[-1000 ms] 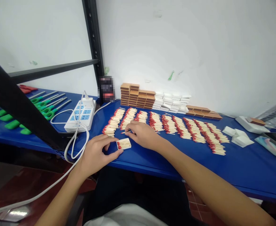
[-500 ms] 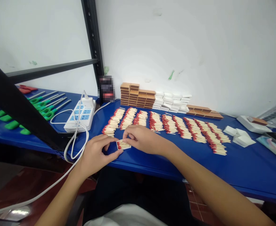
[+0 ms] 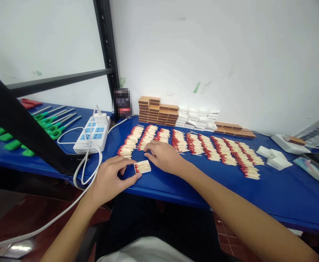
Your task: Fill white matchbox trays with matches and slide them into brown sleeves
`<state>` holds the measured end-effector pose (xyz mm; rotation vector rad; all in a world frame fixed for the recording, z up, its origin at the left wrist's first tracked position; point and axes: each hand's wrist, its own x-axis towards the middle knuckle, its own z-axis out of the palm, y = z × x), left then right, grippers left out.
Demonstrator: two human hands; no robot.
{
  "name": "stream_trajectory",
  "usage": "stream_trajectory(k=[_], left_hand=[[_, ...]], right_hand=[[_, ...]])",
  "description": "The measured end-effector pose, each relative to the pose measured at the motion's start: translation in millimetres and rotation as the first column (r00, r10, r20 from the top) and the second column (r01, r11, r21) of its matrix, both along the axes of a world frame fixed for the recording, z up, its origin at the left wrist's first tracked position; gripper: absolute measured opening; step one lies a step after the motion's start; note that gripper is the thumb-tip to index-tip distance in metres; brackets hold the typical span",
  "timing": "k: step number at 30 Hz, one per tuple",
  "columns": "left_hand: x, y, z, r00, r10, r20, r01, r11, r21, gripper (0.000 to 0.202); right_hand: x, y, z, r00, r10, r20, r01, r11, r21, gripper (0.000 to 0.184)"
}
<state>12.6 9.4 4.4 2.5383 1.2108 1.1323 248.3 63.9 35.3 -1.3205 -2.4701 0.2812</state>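
Near the blue table's front edge lies a small white matchbox tray (image 3: 149,169) with red-headed matches (image 3: 141,167) laid flat in it. My left hand (image 3: 113,178) grips the tray's left end between thumb and index finger. Just above and right of the tray is my right hand (image 3: 162,155), fingers curled and thumb apart, with no match visible in it. Beyond it, loose matches (image 3: 162,135) form a row of several slanting piles; the leftmost pile (image 3: 132,140) lies behind the tray.
Stacked brown matchbox sleeves (image 3: 158,114) and white trays (image 3: 197,118) stand along the wall. More white trays (image 3: 274,157) lie at right. A power strip (image 3: 92,134) with a looping white cable, a black shelf post (image 3: 107,47) and green-handled tools (image 3: 45,123) are on the left.
My right hand has lifted off the tray and moved up and slightly right, uncovering the matches inside. My left hand stays on the tray's left end.
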Motion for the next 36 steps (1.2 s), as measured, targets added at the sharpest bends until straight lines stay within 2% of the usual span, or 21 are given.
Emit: stream_trajectory(k=[8, 16, 31, 36], left_hand=[[-0.5, 0.0, 0.4, 1.000, 0.012, -0.003, -0.012, 1.000, 0.000, 0.025], [-0.4, 0.1, -0.1, 1.000, 0.004, -0.002, -0.004, 1.000, 0.000, 0.025], [-0.9, 0.8, -1.6, 1.000, 0.014, -0.005, -0.014, 1.000, -0.007, 0.025], [-0.1, 1.4, -1.8, 1.000, -0.002, 0.000, 0.002, 1.000, 0.004, 0.024]], right_hand=[[-1.3, 2.7, -2.0, 1.000, -0.023, -0.015, 0.024, 1.000, 0.005, 0.010], [-1.5, 2.6, -2.8, 0.998, 0.030, -0.053, -0.031, 0.999, -0.018, 0.014], [-1.4, 4.0, -1.6, 0.998, 0.040, -0.039, -0.040, 0.999, -0.007, 0.014], [-1.5, 3.6, -1.5, 1.000, 0.005, 0.006, -0.005, 1.000, -0.003, 0.013]])
